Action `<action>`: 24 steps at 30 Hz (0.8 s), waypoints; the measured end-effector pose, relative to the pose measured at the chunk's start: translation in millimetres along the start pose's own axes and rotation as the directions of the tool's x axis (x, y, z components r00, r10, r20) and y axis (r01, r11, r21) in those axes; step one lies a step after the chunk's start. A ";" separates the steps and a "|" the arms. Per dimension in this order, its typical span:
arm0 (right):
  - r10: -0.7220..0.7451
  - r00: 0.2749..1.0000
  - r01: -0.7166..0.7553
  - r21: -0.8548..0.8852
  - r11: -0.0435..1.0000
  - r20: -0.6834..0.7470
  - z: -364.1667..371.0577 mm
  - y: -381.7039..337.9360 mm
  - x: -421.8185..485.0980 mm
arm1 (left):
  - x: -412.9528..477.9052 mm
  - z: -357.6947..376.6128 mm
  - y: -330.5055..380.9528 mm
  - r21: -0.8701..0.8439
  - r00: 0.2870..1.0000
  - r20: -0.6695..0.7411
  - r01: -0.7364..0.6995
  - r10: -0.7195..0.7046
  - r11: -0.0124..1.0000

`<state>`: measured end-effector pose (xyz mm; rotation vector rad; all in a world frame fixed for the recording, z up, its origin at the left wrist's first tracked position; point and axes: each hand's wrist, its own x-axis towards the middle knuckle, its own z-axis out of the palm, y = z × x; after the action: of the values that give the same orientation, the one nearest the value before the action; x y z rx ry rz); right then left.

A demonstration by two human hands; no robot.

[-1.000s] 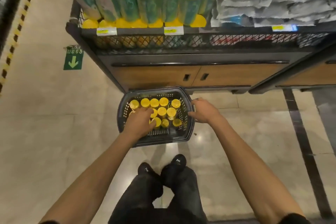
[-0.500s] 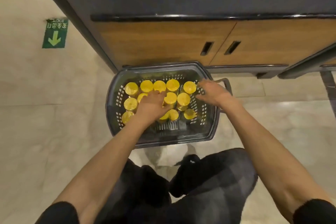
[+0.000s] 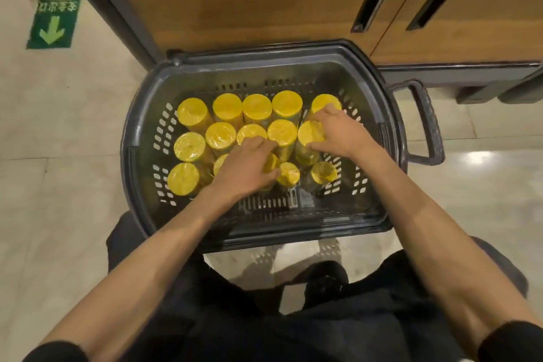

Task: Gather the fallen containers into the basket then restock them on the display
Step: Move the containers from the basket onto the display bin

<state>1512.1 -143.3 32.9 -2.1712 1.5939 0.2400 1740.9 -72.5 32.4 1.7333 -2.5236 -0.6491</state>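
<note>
since half a second ago my head view has dropped much nearer the basket [image 3: 129,173], so it now fills the middle of the picture, and the mesh shelf edge has gone off the top. the right grip [image 3: 338,132] has come in from the basket's 2 o'clock corner toward the middle row. the left grip [image 3: 246,167] sits about where it was.

the yellow-lidded containers [image 3: 257,107] stand upright inside the basket in three rough rows, packed close, lids up. the left grip is closed over a near-row container [image 3: 272,162], fingers curled on top and thumb round its 3 o'clock side, so only a sliver of that lid shows. the right grip clasps the middle-row container [image 3: 307,132] at that row's 3 o'clock end. its thumb is on the near edge of the lid, and its fingers reach over the far edge and touch the lid of the far-row one behind.

the basket is dark grey with slotted walls. it stands on the pale tiled floor [image 3: 58,185], its far rim just beside the wooden cabinet [image 3: 264,3] at 12 o'clock. its loop handle [image 3: 430,123] sticks out at 3 o'clock. a green arrow sign [image 3: 54,20] lies on the floor at 10 o'clock. dark trousers [image 3: 367,317] and a black shoe [image 3: 326,276] show at 6 o'clock.
</note>
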 end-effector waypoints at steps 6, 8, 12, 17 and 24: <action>0.000 0.994 -0.009 -0.083 0.997 -0.108 15.5 -6.0 -3.5 | 3.0 15.5 -6.0 0.163 0.998 -0.013 -0.054 0.057 0.985; 0.012 0.992 -0.023 -0.084 0.996 -0.124 20.3 -8.2 -5.1 | 1.8 16.9 -9.0 0.190 0.997 -0.012 -0.068 0.072 0.979; 0.046 0.988 -0.056 -0.065 0.996 -0.148 23.0 -10.4 -5.5 | -1.7 16.0 -14.8 0.225 0.995 0.017 -0.097 0.096 0.970; 0.055 0.985 -0.067 -0.066 0.996 -0.164 28.1 -14.4 -4.5 | -2.0 15.7 -16.4 0.300 0.985 0.047 -0.170 0.163 0.939; 0.109 0.986 -0.100 0.078 0.992 -0.126 17.1 -11.3 -12.0 | -1.3 13.0 -21.3 0.199 0.988 0.031 -0.154 0.151 0.968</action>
<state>1520.8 -122.6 25.0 -2.0892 1.7631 0.0734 1757.3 -73.4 13.5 1.5686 -2.7841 -0.4141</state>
